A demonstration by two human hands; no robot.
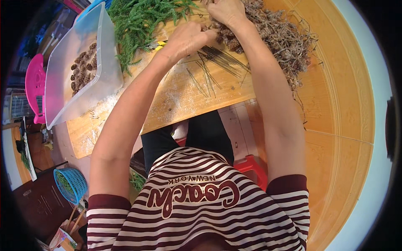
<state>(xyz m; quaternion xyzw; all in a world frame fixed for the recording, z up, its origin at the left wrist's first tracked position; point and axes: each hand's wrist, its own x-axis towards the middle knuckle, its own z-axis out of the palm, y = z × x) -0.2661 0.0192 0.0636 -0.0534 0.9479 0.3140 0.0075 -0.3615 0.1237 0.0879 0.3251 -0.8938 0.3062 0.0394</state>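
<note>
At the far side of the wooden table (163,113), both my arms reach to a heap of dried pine cones on wiry stems (272,31). My left hand (190,39) is closed at the heap's left edge, its fingertips partly hidden beside brown cones. My right hand (228,13) is a little farther off, fingers curled down at the cones; what it grips is hidden. Thin dark wire-like sticks (220,60) lie loosely bunched just nearer than the hands. A small yellow object (160,45) shows partly behind my left wrist.
Green artificial sprigs (142,25) pile up at the far left. A clear plastic bin (109,62) with several loose pine cones (86,67) stands left of them. A pink chair (35,88), a blue basket (71,184) and a red stool (251,165) are around the table.
</note>
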